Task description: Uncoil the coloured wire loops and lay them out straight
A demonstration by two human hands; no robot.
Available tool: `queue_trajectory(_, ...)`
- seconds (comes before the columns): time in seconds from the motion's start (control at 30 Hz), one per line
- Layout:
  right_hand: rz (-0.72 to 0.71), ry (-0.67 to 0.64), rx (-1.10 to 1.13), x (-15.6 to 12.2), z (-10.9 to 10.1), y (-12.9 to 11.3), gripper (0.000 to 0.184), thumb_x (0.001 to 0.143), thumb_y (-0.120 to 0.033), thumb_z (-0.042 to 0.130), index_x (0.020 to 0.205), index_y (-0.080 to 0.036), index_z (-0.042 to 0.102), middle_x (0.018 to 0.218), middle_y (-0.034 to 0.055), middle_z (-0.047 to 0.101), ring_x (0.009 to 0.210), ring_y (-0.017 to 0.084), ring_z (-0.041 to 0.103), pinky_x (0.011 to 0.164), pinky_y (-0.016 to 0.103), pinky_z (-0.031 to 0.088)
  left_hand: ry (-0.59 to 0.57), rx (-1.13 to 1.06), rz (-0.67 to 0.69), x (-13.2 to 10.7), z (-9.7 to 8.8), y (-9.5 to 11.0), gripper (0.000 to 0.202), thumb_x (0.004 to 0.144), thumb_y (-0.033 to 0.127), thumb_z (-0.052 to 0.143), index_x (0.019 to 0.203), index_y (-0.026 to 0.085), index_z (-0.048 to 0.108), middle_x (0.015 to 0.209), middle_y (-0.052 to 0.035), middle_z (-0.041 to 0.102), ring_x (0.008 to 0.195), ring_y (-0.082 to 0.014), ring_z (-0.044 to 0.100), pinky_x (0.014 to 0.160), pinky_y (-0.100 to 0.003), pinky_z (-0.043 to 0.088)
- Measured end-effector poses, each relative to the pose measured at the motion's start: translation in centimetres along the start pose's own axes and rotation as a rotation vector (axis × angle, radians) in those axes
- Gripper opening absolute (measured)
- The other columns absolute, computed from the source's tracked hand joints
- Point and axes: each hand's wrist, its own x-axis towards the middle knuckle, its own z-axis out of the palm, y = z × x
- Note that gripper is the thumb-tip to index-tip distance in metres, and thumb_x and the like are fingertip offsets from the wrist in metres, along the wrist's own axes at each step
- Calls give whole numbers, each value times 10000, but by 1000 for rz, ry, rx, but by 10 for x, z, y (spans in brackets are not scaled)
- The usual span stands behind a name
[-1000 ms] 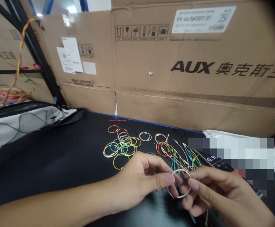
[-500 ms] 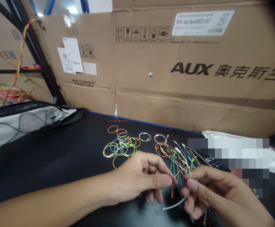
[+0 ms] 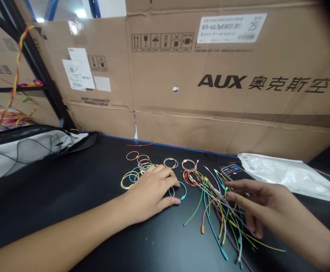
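Observation:
My left hand lies palm down on the black work surface, its fingers apart and holding nothing. Its fingertips are over a cluster of coloured wire loops and beside a teal wire loop. Further right, more loops lie in small heaps. My right hand pinches a bunch of thin multicoloured wires between thumb and fingers, and their loose ends fan down across the surface.
A smartphone and a white plastic bag lie at the far right. A grey padded bag sits at the left, before tall cardboard cartons. Bright tangled cords lie by a black rack.
My hands have moved apart and the white wire loop has left them. My left hand has moved left and down onto the loops, and the wires in my right hand now spread wider.

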Motion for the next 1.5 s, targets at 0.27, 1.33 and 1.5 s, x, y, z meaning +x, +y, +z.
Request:
queue_trajectory(0.27, -148, -25, -188, -9, 9, 0, 439, 939, -563, 712, 1192, -211, 779, 624, 16, 697, 479, 162, 555, 416, 269, 453, 30, -10, 74, 6, 12, 11, 74, 992, 163, 690, 922, 175, 712, 1021, -56, 699, 994, -266, 564, 909, -447, 345)
queue_trajectory(1.33, 83, -412, 521, -45, 51, -26, 278, 777, -419, 955, 728, -188, 809, 663, -25, 700, 408, 103, 699, 406, 154, 556, -490, -1368, -341, -7, 3, 45, 495, 805, 606, 855, 943, 155, 705, 789, -20, 747, 477, -62, 542, 462, -191, 402)
queue_trajectory(1.5, 134, -405, 499, -46, 54, -35, 334, 751, -418, 969, 679, -178, 749, 538, -42, 673, 386, 113, 686, 412, 161, 567, -356, -1294, -470, -6, 7, 42, 475, 681, 411, 988, 779, 188, 580, 682, 49, 704, 426, -35, 450, 370, -142, 322)
